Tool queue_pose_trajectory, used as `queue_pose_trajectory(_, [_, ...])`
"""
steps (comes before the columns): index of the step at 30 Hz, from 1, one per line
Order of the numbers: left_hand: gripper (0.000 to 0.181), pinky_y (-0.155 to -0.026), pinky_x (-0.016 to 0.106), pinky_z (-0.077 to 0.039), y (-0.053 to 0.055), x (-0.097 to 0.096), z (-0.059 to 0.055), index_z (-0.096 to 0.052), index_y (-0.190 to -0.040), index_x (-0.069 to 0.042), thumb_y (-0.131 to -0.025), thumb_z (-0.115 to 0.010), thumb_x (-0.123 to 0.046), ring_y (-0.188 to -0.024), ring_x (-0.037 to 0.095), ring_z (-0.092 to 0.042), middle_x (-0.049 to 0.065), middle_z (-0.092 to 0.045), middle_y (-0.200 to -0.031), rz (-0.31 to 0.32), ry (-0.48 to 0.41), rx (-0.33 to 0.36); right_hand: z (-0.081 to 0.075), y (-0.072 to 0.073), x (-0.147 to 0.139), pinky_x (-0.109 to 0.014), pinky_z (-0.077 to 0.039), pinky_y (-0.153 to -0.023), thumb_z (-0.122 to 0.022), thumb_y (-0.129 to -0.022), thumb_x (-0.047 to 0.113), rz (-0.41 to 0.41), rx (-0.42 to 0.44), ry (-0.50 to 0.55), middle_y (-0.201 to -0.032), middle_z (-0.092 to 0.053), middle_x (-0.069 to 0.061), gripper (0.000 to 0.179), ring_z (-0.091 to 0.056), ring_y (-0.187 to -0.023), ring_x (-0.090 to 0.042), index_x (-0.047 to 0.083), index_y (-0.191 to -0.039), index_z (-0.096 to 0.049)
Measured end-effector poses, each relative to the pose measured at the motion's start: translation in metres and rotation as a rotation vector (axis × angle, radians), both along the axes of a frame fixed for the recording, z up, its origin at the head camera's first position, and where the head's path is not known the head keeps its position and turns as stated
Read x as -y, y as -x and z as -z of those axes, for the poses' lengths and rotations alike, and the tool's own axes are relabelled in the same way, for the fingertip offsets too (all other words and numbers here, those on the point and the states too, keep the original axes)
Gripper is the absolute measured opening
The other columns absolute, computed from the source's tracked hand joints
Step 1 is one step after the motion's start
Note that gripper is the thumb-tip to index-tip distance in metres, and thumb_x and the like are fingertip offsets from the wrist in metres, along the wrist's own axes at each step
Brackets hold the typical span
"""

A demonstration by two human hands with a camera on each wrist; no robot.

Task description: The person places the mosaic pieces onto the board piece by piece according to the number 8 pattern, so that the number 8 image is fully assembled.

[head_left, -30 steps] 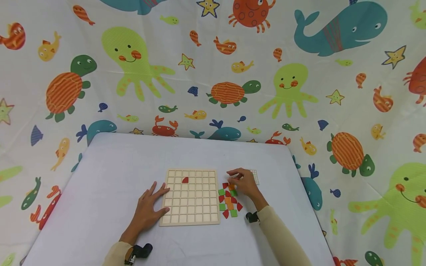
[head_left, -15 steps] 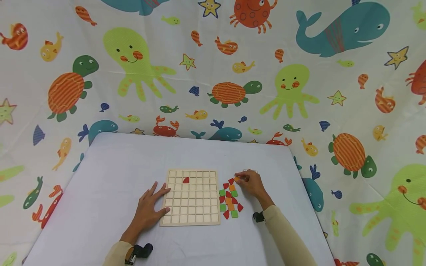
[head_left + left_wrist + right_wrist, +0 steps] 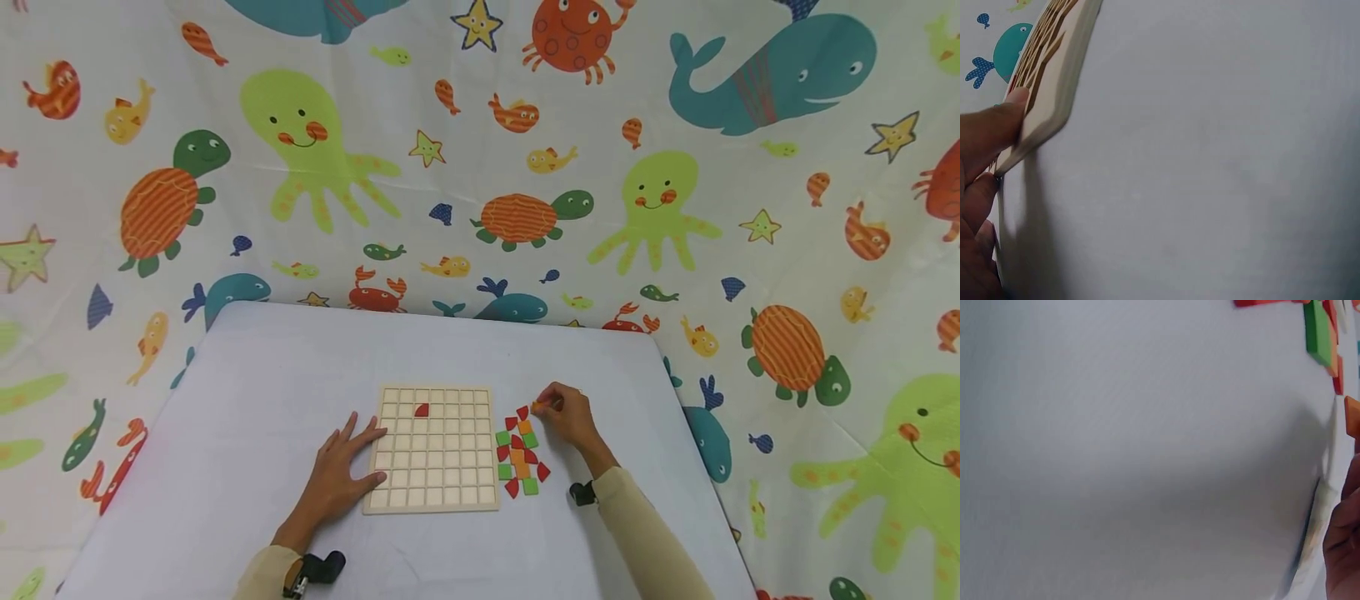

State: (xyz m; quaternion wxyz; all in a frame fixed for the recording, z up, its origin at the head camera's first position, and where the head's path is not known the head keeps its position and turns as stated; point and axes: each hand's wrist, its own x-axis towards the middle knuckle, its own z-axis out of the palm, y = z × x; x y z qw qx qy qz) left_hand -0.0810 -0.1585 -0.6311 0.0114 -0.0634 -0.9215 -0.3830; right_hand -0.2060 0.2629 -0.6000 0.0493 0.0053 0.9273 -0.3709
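A pale wooden grid board [image 3: 431,477] lies on the white-covered table, with one red rounded piece [image 3: 422,410] in a cell of its second row. My left hand [image 3: 337,467] rests at the board's left edge, fingers spread and touching the frame; in the left wrist view the thumb [image 3: 994,128] lies on the rim. Right of the board, my right hand [image 3: 572,414] pinches an orange square tile [image 3: 536,407], also seen as an orange tile [image 3: 1352,417] in the right wrist view. A group of loose red, green and orange tiles [image 3: 519,457] lies between board and hand.
A flat pale card [image 3: 1315,528] lies under and beyond the right hand, mostly hidden in the head view. Behind the table's far edge hangs a curtain [image 3: 465,117] printed with sea animals. Each wrist wears a small black camera [image 3: 324,567].
My right hand has moved right from the top of the tile group and now holds an orange tile, apart from the others. My left hand has stayed on the board's edge.
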Motion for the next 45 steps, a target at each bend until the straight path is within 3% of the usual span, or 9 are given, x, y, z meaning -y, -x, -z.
queue_pose_trajectory(8, [0.074, -0.128, 0.068, -0.016, 0.001, -0.001, 0.002, -0.06, -0.15, -0.016, -0.082, -0.089, -0.024, -0.16, 0.05, -0.026, 0.015, -0.043, -0.168, 0.005, 0.004, -0.008, -0.005, 0.002, 0.025, -0.025, -0.054, -0.07, -0.079, -0.097, 0.019, 0.053, -0.034, 0.152, -0.099, -0.073, -0.003, 0.009, -0.06, -0.085, -0.022, 0.019, -0.106, -0.078])
queue_pose_trajectory(14, [0.075, -0.128, 0.068, -0.016, 0.0, 0.0, 0.001, -0.059, -0.151, -0.016, -0.083, -0.089, -0.023, -0.161, 0.05, -0.025, 0.015, -0.043, -0.168, 0.004, 0.013, 0.003, -0.007, 0.005, 0.069, -0.025, -0.053, -0.067, -0.079, -0.096, 0.023, -0.053, -0.033, 0.284, -0.098, -0.072, -0.003, 0.007, -0.059, -0.08, -0.019, 0.019, -0.102, -0.079])
queue_pose_trajectory(17, [0.075, -0.128, 0.068, -0.015, 0.0, 0.0, 0.001, -0.059, -0.151, -0.017, -0.083, -0.089, -0.023, -0.161, 0.049, -0.024, 0.015, -0.042, -0.169, 0.005, 0.01, 0.012, -0.007, 0.006, 0.092, -0.025, -0.053, -0.066, -0.08, -0.095, 0.024, -0.11, -0.051, 0.297, -0.095, -0.073, -0.002, 0.007, -0.059, -0.076, -0.017, 0.019, -0.101, -0.079])
queue_pose_trajectory(22, [0.075, -0.128, 0.069, -0.015, 0.0, 0.0, 0.0, -0.06, -0.151, -0.016, -0.082, -0.089, -0.022, -0.16, 0.05, -0.025, 0.017, -0.042, -0.168, 0.001, 0.003, 0.006, -0.007, 0.003, 0.129, -0.024, -0.053, -0.066, -0.08, -0.095, 0.023, -0.189, -0.057, 0.262, -0.094, -0.076, -0.001, 0.006, -0.059, -0.074, -0.013, 0.018, -0.099, -0.08])
queue_pose_trajectory(29, [0.075, -0.127, 0.067, -0.017, 0.002, 0.0, 0.003, -0.06, -0.151, -0.016, -0.082, -0.089, -0.024, -0.16, 0.049, -0.026, 0.016, -0.045, -0.167, 0.003, 0.012, -0.012, -0.001, 0.0, 0.163, -0.025, -0.054, -0.068, -0.082, -0.094, 0.02, -0.167, -0.017, 0.174, -0.09, -0.075, 0.002, 0.005, -0.062, -0.076, -0.009, 0.016, -0.097, -0.079])
queue_pose_trajectory(33, [0.075, -0.127, 0.067, -0.018, 0.002, -0.001, 0.004, -0.06, -0.151, -0.015, -0.082, -0.089, -0.023, -0.16, 0.049, -0.027, 0.015, -0.045, -0.167, 0.006, 0.014, -0.014, 0.006, -0.003, 0.17, -0.026, -0.053, -0.069, -0.082, -0.095, 0.024, -0.15, -0.015, 0.076, -0.09, -0.075, 0.005, 0.006, -0.067, -0.08, -0.008, 0.02, -0.098, -0.079])
queue_pose_trajectory(39, [0.075, -0.128, 0.068, -0.017, 0.003, -0.001, 0.004, -0.059, -0.151, -0.016, -0.083, -0.089, -0.022, -0.161, 0.048, -0.026, 0.015, -0.044, -0.167, 0.006, 0.021, -0.008, 0.008, -0.009, 0.176, -0.026, -0.052, -0.069, -0.08, -0.097, 0.026, -0.176, -0.085, -0.053, -0.094, -0.069, 0.006, 0.006, -0.065, -0.085, -0.009, 0.024, -0.092, -0.077])
queue_pose_trajectory(45, [0.074, -0.127, 0.068, -0.017, 0.004, 0.0, 0.006, -0.06, -0.15, -0.016, -0.082, -0.089, -0.022, -0.16, 0.049, -0.026, 0.016, -0.045, -0.167, 0.008, 0.015, -0.019, 0.004, -0.013, 0.172, -0.025, -0.052, -0.07, -0.081, -0.095, 0.023, -0.209, -0.085, -0.047, -0.094, -0.069, 0.006, 0.004, -0.064, -0.085, -0.007, 0.022, -0.092, -0.079])
